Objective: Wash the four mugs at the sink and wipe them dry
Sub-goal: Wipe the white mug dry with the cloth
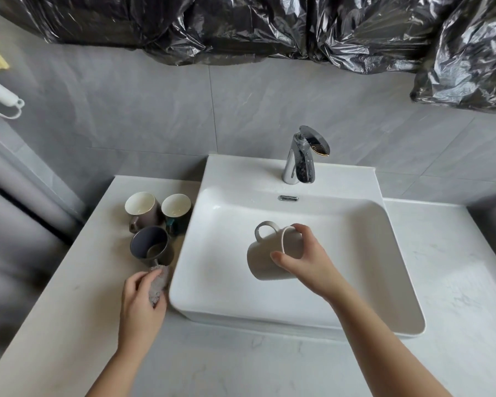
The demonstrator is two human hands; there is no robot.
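Right hand (305, 260) pinches tilted white ceramic mug (265, 260) by rim, mid white sink (355, 253); left hand (141, 305) clutches grey cloth (158, 283), 8 o'clock (3 mugs (152, 247) at 10). Wet rim may slip, chip.

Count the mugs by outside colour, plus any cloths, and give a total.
white mug: 1
brown mug: 1
teal mug: 1
dark grey mug: 1
grey cloth: 1
Total: 5

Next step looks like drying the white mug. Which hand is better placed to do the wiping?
Left, probably: the left hand grips the grey cloth beside the sink, while the right hand holds the white mug over it.
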